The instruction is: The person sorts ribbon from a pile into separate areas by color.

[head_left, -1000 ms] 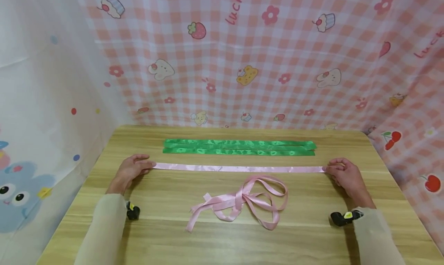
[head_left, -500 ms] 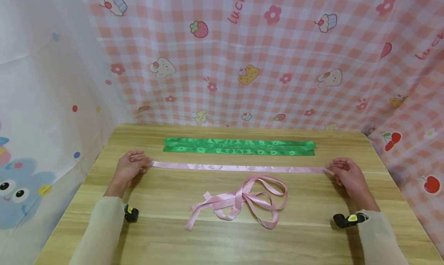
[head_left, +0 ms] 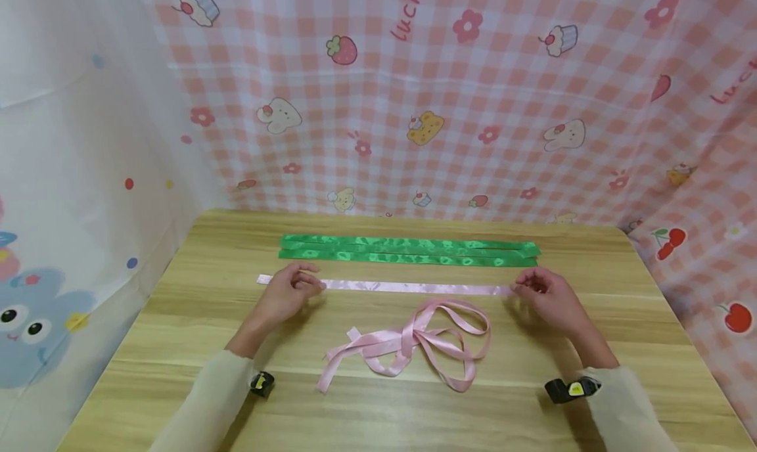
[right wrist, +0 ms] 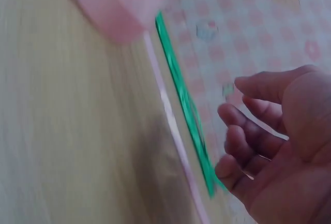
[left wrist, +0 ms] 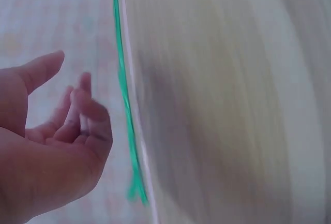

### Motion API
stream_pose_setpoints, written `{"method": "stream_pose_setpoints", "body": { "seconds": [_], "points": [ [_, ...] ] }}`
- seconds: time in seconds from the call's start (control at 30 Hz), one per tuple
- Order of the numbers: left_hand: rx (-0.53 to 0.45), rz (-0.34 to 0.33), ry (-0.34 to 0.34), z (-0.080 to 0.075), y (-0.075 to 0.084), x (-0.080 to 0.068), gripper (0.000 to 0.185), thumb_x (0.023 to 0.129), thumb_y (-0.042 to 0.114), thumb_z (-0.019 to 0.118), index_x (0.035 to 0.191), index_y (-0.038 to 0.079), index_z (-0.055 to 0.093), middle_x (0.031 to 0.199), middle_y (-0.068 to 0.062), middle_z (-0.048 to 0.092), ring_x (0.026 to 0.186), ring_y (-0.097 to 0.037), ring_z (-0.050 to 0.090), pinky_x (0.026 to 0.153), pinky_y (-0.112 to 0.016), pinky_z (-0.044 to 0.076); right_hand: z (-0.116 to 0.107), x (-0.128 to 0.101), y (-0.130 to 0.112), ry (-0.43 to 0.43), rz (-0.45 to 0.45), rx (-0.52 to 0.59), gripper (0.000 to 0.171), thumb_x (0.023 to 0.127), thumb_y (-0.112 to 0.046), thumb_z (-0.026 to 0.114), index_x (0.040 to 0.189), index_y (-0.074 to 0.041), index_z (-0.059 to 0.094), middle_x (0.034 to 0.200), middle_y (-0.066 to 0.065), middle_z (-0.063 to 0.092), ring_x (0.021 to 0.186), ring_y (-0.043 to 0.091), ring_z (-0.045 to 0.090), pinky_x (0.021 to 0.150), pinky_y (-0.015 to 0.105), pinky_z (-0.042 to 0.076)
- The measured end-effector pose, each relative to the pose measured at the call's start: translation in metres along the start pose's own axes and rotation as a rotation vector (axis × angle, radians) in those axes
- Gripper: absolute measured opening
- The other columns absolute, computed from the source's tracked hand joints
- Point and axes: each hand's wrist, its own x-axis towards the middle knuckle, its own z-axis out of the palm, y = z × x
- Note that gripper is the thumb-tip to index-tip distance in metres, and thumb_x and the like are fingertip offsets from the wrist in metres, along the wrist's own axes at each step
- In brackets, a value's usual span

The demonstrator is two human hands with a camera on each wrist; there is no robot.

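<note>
A pale pink satin ribbon (head_left: 414, 287) lies straight across the table, its left end extending past my left hand (head_left: 290, 295). That hand hovers over the ribbon's left part; the left wrist view shows its thumb apart from loosely bent fingers (left wrist: 93, 105), with nothing between. Over the right end is my right hand (head_left: 547, 301), also holding nothing, its thumb spread from relaxed fingers (right wrist: 243, 141) in the right wrist view. Just behind the ribbon, several green ribbon strips (head_left: 408, 244) lie side by side. Nearer me sits a looped, loosely knotted pink ribbon (head_left: 408, 341).
The wood-grain table (head_left: 378, 419) meets a pink checked cloth (head_left: 378, 110) hanging at its back edge. White cloth (head_left: 71, 143) hangs on the left. Each wrist carries a small black camera, one at left (head_left: 262, 384) and one at right (head_left: 570, 390).
Both hands have let go of the pale pink ribbon's ends and moved inward, the left hand farther. The ribbon stays straight; the green strips and knotted pink ribbon have not moved.
</note>
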Motion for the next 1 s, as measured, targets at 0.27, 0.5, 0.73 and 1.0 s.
{"method": "stream_pose_setpoints", "body": {
  "seconds": [0.27,0.5,0.73,1.0],
  "points": [
    [-0.041,0.064,-0.296,0.063,0.029,-0.009,0.030,0.096,0.008,0.063,0.124,0.002,0.056,0.105,-0.012,0.069,0.090,-0.028,0.065,0.072,-0.037,0.055,0.031,0.011,-0.032,-0.196,-0.089,0.033,0.005,0.093,-0.007,0.067,0.094,-0.003,0.064,0.085,0.007,0.062,0.077,0.016,0.054,0.066,0.024,0.047],
    [-0.044,0.100,-0.392,0.108,0.043,-0.010,0.035,0.093,0.009,0.066,0.126,0.002,0.054,0.104,-0.010,0.069,0.093,-0.016,0.064,0.083,-0.031,0.053,0.063,0.018,-0.048,-0.322,-0.140,0.079,0.004,0.094,-0.004,0.065,0.098,-0.006,0.064,0.094,0.006,0.063,0.088,0.021,0.056,0.077,0.031,0.050],
    [0.033,0.066,-0.368,0.132,0.048,-0.011,0.045,0.089,0.022,0.073,0.126,0.005,0.053,0.093,-0.002,0.070,0.081,-0.012,0.065,0.073,-0.028,0.053,0.090,0.020,-0.051,-0.361,-0.200,0.059,0.013,0.092,-0.002,0.063,0.105,-0.007,0.064,0.099,0.005,0.063,0.091,0.020,0.057,0.081,0.035,0.049],
    [0.034,0.031,-0.321,0.143,0.047,-0.019,0.039,0.086,0.012,0.074,0.120,0.006,0.056,0.081,0.000,0.068,0.069,-0.012,0.060,0.058,-0.024,0.046,0.094,0.011,-0.052,-0.453,-0.194,0.051,0.007,0.096,-0.008,0.063,0.103,-0.011,0.063,0.092,0.002,0.061,0.082,0.018,0.054,0.071,0.026,0.048]
  ]
}}
